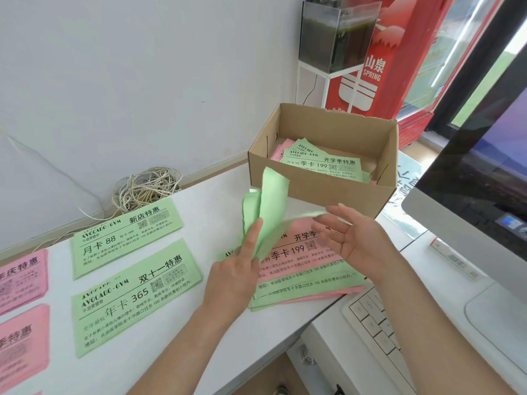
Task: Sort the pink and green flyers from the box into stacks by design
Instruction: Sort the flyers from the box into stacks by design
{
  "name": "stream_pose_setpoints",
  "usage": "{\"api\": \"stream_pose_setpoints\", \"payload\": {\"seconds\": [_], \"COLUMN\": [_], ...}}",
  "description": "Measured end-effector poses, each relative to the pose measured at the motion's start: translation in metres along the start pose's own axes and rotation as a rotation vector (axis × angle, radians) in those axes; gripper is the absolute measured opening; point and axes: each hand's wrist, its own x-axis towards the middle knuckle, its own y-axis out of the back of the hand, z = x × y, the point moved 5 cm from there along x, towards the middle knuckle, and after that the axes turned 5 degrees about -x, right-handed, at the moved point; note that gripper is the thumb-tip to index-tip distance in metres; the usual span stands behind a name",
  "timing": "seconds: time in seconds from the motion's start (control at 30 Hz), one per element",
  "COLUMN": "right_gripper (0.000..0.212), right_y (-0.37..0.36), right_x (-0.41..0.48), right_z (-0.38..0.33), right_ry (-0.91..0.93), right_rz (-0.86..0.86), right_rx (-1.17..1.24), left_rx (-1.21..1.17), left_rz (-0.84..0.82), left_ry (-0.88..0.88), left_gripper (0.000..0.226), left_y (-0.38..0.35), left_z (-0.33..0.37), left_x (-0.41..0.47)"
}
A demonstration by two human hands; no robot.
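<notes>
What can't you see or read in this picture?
All in the head view:
- The green flyer pinched by the left hand shows only its blank back, so its design is unreadable.
- The front wall of the box hides the flyers lower down inside.
- The mixed pile is partly covered by the left hand and the right hand.
- The pink flyers are cut off by the left edge.

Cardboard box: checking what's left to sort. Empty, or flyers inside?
Not empty. The open-topped cardboard box holds green flyers over a pink one; how many, cannot tell.
</notes>
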Motion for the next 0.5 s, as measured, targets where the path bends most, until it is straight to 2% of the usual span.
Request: {"api": "stream_pose_setpoints", "payload": {"seconds": [0.1, 0.17, 0.37, 0.5], "right_gripper": [0.041, 0.045, 0.065, 0.069], "right_y": [0.006, 0.009, 0.017, 0.019], "right_x": [0.0, -0.001, 0.01, 0.016], "right_z": [0.0, -0.004, -0.016, -0.021], "right_ry": [-0.031, -0.041, -0.058, -0.04], "right_rz": [0.038, 0.066, 0.138, 0.146], "right_rx": [-0.122, -0.206, -0.501, -0.728], "left_rx": [-0.076, -0.086, 0.087, 0.165], "left_rz": [-0.074, -0.194, -0.518, -0.63], "left_ry": [-0.067, -0.129, -0.417, -0.506], "left_gripper": [0.084, 0.077, 0.055, 0.052], "left_y": [0.004, 0.005, -0.003, 0.0], "left_z": [0.007, 0.012, 0.022, 0.026], "left_x": [0.0, 0.001, -0.008, -0.01]}}
